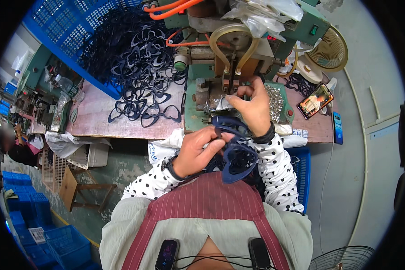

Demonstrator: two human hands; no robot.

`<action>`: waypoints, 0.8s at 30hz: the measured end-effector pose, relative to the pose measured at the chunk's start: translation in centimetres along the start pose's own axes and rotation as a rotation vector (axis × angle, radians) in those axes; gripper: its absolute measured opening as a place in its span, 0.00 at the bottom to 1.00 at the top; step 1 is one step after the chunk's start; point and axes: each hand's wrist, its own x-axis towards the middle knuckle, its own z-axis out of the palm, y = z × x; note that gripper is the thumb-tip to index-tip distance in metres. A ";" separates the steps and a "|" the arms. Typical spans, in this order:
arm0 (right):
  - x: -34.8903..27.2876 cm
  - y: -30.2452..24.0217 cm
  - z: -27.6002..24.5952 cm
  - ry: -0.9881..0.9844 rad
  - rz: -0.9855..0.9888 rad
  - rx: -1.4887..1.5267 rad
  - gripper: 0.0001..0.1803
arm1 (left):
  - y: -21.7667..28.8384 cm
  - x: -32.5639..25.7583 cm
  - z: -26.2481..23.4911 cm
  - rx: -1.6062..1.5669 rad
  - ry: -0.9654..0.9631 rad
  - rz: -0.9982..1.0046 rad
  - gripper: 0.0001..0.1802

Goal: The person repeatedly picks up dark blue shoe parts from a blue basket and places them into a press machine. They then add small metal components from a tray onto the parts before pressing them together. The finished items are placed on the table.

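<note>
My left hand (196, 152) is closed on dark blue flat strap pieces with heart-shaped openings (239, 163), which hang in front of my apron. Above it, my right hand (253, 106) reaches up to the working head (231, 82) of a green bench press (198, 74). Its thumb and fingers are curled together beside the head; what they pinch, if anything, is too small or hidden to make out. Just right of that hand lies a tray of small shiny metal parts (275, 102). Some of the blue pieces reach up beneath my right hand.
A blue crate (60, 58) tips out a large heap of dark blue pieces (139, 67) onto the table (99, 119). To the right lie a lit phone (316, 101) and a fan (330, 48). A wooden stool (74, 189) and blue crates (67, 243) stand left; another person sits far left.
</note>
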 end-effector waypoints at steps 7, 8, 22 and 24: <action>-0.1 0.8 -1.1 0.075 -0.125 -0.004 0.27 | -1.8 2.5 0.4 -0.564 -0.060 -0.603 0.13; 0.1 1.6 -2.3 0.102 -0.123 -0.014 0.26 | -2.4 3.1 0.5 -0.625 -0.086 -0.666 0.14; -1.9 -0.7 -5.0 -0.247 -0.621 -0.455 0.14 | -1.0 4.8 -0.1 -0.895 -0.132 -0.801 0.19; -1.5 -0.9 -6.1 -0.306 -0.650 -0.442 0.15 | -0.8 4.9 -0.1 -0.904 -0.127 -0.810 0.19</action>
